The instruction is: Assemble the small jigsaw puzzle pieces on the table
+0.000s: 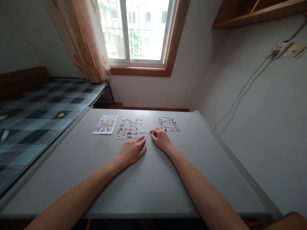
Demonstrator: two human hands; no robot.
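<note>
My right hand (pixel 160 138) has its fingertips pinched at the right end of a short joined strip of light blue puzzle pieces (pixel 144 131). A puzzle piece seems to be between those fingers, mostly hidden by them. My left hand (pixel 133 149) lies flat on the table with the fingers stretched out, just below the strip and holding nothing. Loose puzzle pieces (pixel 129 129) are spread in rows beyond my left hand. Another cluster of puzzle pieces (pixel 168 123) lies past my right hand.
A colourful printed reference picture (pixel 105 124) lies at the left of the grey table (pixel 153 185). A bed with a checked cover (pixel 52 99) stands along the left. Ahead is a window (pixel 144 32) with a curtain (pixel 81 38); a cable (pixel 240 94) hangs on the right wall.
</note>
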